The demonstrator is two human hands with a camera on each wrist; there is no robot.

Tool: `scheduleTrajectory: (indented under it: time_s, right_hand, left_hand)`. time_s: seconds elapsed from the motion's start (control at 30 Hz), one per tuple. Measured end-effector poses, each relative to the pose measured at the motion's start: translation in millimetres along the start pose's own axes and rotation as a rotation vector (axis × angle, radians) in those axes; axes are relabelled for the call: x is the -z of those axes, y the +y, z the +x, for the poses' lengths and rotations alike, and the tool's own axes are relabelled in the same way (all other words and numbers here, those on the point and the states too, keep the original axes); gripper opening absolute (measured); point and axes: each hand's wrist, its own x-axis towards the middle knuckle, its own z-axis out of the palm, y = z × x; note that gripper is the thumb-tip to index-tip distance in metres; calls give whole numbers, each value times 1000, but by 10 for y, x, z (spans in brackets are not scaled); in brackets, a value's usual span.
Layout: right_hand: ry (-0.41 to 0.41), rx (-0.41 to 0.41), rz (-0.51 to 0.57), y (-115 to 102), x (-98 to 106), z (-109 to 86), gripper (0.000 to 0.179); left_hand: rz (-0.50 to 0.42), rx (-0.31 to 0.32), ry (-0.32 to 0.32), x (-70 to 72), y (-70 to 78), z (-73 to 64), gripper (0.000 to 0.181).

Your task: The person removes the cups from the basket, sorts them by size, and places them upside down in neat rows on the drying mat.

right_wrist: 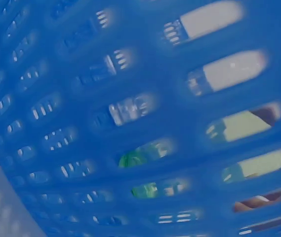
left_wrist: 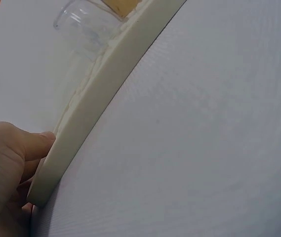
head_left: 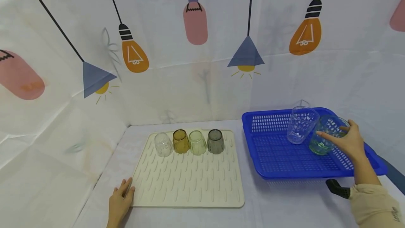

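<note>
On the right, a blue plastic basket (head_left: 262,168) contains a clear drinking glass (head_left: 297,126), tilted toward the right, and a blue-green drinking glass (head_left: 319,143). My right hand (head_left: 352,140) grips the blue-green glass near its rim, thumb on the left side. In the right wrist view the basket's slotted wall (right_wrist: 180,128) hides most of this hand; bits of green show through the slots. Near the front-left corner of a cream drying mat (head_left: 190,182), my left hand (head_left: 119,200) holds the edge. In the left wrist view the thumb (left_wrist: 44,140) touches the mat's top edge, other fingers partly hidden.
Four small tumblers stand in a row along the mat's back: clear (head_left: 163,145), amber (head_left: 181,141), pale green (head_left: 197,143) and grey (head_left: 216,141). A black curved object (head_left: 336,188) shows beside the right sleeve. Behind the white table hangs a lamp-printed sheet (head_left: 177,90).
</note>
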Motion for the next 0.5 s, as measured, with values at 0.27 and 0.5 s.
scheduleTrajectory:
  time_s: [0.27, 0.5]
  right_hand:
    - [31, 4, 66, 87, -41, 55, 112]
    - [49, -34, 69, 85, -35, 10, 110]
  left_hand:
    - [-9, 13, 11, -3, 11, 13, 36]
    - [-25, 62, -32, 10, 25, 10, 38]
